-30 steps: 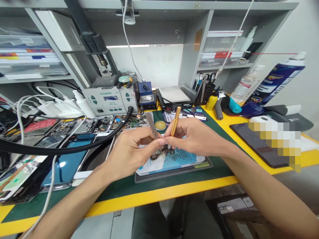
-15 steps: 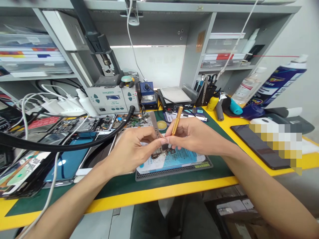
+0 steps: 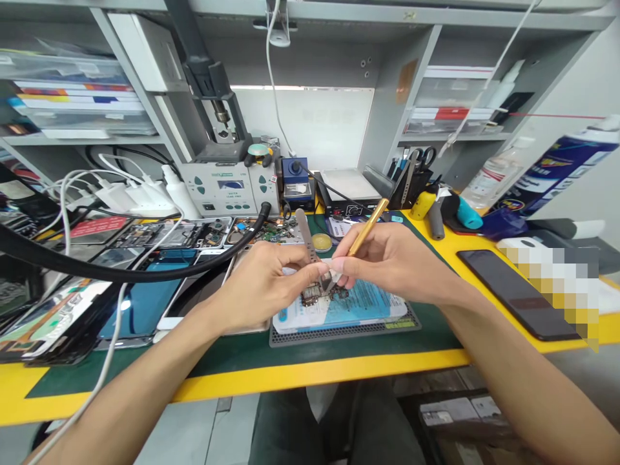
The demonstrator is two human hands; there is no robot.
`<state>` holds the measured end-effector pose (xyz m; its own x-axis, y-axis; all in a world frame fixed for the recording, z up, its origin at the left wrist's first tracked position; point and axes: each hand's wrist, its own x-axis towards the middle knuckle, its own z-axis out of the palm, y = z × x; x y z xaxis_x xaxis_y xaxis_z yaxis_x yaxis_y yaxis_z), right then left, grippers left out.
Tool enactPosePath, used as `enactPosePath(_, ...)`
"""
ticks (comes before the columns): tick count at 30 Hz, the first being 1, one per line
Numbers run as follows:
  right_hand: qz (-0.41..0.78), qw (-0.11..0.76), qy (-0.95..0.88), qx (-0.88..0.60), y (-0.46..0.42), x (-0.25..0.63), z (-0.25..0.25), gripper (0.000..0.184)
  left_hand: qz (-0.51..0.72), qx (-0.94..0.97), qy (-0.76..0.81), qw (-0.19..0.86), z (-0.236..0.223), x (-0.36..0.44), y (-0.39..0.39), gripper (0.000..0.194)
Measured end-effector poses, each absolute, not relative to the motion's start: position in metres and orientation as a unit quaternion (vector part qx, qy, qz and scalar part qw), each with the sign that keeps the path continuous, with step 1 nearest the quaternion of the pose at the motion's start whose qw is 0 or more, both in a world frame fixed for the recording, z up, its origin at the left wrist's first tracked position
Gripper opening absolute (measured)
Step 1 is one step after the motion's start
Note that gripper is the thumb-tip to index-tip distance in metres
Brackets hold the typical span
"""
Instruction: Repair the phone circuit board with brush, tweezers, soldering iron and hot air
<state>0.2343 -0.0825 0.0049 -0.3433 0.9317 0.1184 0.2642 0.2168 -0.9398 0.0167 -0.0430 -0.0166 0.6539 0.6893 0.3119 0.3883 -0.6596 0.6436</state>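
My left hand [image 3: 259, 284] pinches a pair of silver tweezers [image 3: 306, 236] whose handle points up and away. My right hand [image 3: 394, 261] grips a gold-handled tool [image 3: 367, 227], its handle slanting up to the right. Both tips meet over a small dark circuit board [image 3: 320, 296]. The board lies on a blue and white sheet [image 3: 358, 309] that covers a grey perforated mat [image 3: 339, 331].
Opened phones and screens [image 3: 145, 303] crowd the left of the green mat. A black hose [image 3: 145, 274] arcs across them. A grey rework station [image 3: 227, 190] stands at the back. A dark phone [image 3: 513, 290] lies right on the yellow bench edge, near a spray can [image 3: 552, 168].
The view has shifted a little to the left. The gold tool's handle has tilted further to the right. Both hands stay over the board.
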Motion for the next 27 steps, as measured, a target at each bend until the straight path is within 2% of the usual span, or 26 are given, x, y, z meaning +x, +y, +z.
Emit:
enactPosePath(7,0.488,0.33,-0.695,-0.412,-0.0858,0.2326,0.0025,0.009,0.267,0.863,0.32,0.285,-0.0162,0.015,-0.04,0.038)
enactPosePath(16,0.429,0.324,-0.722,-0.435,-0.0871,0.2281,-0.0012,0.01,0.265,0.856,0.328,0.298,-0.0159,0.0144,-0.0408,0.034)
enactPosePath(21,0.351,0.298,-0.764,-0.452,-0.0892,0.2265,0.0015,0.008,0.265,0.854,0.326,0.307,-0.0154,0.0152,-0.0406,0.032)
enactPosePath(27,0.345,0.3,-0.767,-0.45,-0.0895,0.2269,0.001,0.008,0.264,0.855,0.322,0.31,-0.0153,0.0146,-0.0403,0.032)
